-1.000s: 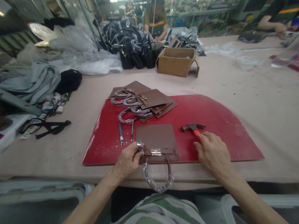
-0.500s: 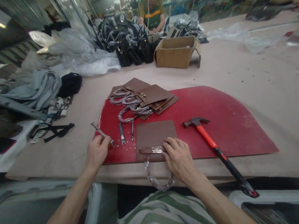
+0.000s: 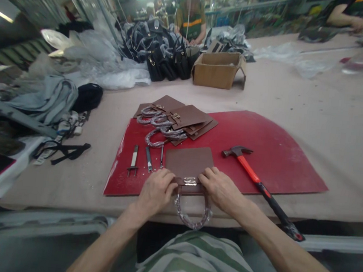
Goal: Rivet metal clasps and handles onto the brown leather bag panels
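A brown leather flap with a silver clasp and a plastic-wrapped handle lies at the near edge of a red mat. My left hand grips the flap's strap at the left of the clasp, fingers curled. On the other side of the clasp my right hand presses on the strap, fingers bent. A forked metal tool lies on the mat to the left, beside two thin punches. A red-handled hammer lies to the right of my hands.
A stack of finished brown flaps with wrapped handles lies further back on the mat. A cardboard box, black bags and plastic wrap lie beyond. Cloth and black straps lie at the left. Other people work at the far table end.
My left hand laid the forked metal tool on the mat and came back to the flap's strap. My right hand let go of the hammer earlier and now rests on the strap.
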`<state>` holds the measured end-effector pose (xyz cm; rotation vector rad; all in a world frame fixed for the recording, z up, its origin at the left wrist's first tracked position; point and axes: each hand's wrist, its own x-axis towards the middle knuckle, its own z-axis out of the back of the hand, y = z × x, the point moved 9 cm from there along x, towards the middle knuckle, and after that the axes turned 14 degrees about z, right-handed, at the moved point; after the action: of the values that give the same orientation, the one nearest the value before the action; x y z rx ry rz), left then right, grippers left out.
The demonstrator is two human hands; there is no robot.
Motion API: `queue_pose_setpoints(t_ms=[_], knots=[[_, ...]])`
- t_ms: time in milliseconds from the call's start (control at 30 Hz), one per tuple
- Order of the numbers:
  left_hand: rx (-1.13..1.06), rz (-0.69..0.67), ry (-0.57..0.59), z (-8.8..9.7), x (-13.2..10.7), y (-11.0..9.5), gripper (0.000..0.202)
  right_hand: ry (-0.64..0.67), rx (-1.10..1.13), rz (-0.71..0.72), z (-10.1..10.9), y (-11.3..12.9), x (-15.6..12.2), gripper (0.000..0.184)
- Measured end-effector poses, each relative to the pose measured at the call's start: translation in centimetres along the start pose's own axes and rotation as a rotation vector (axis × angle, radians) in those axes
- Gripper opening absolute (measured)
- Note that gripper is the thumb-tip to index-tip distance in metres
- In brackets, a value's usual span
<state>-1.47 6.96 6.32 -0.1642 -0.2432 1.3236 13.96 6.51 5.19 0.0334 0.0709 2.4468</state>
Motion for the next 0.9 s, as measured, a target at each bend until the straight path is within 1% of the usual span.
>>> queue_pose_setpoints(t_ms=[33, 100, 200, 267, 333, 400, 500, 567, 667, 767, 833, 900], knots=[[0.009, -0.046, 0.041, -0.7, 0.0, -1.2, 0.007, 0.013, -0.021, 0.029, 0.1, 0.2, 0.1, 0.012], [0.093, -0.109, 0.092, -1.6, 0.0, -2.9, 0.006, 0.027, -0.076, 0.078, 0.1, 0.6, 0.2, 0.013], [0.242, -0.218, 0.107, -2.1, 0.1, -4.2, 0.013, 0.033, -0.135, 0.134, -0.1, 1.1, 0.3, 0.016], [0.316, -0.306, 0.110, -2.2, -0.2, -4.6, 0.018, 0.032, -0.135, 0.158, -0.3, 1.1, 0.1, 0.018], [0.342, -0.373, 0.116, -2.2, -0.5, -4.5, 0.020, -0.001, -0.081, 0.173, -0.3, 0.8, -0.4, 0.019], [0.299, -0.435, 0.122, -2.0, -0.8, -4.0, 0.020, -0.080, 0.028, 0.190, 0.2, 0.3, -1.0, 0.018], [0.120, -0.545, 0.097, -1.1, -1.2, -2.9, 0.025, -0.199, 0.171, 0.241, 0.7, -0.5, -1.9, 0.019], [-0.015, -0.601, 0.052, -0.4, -1.6, -2.1, 0.032, -0.222, 0.196, 0.270, 0.6, -0.7, -2.3, 0.020], [-0.105, -0.621, -0.028, -0.4, -2.2, -1.2, 0.034, -0.258, 0.195, 0.279, 0.3, -0.5, -2.7, 0.023], [-0.086, -0.578, -0.128, -1.2, -2.9, -0.9, 0.034, -0.398, 0.244, 0.240, 0.8, -0.2, -3.3, 0.031], [-0.104, -0.536, -0.199, -1.3, -3.5, -0.8, 0.037, -0.501, 0.295, 0.170, 1.3, -0.4, -3.7, 0.033], [-0.168, -0.479, -0.249, -1.0, -3.8, -0.7, 0.039, -0.551, 0.301, 0.067, 1.3, -0.8, -3.6, 0.028]])
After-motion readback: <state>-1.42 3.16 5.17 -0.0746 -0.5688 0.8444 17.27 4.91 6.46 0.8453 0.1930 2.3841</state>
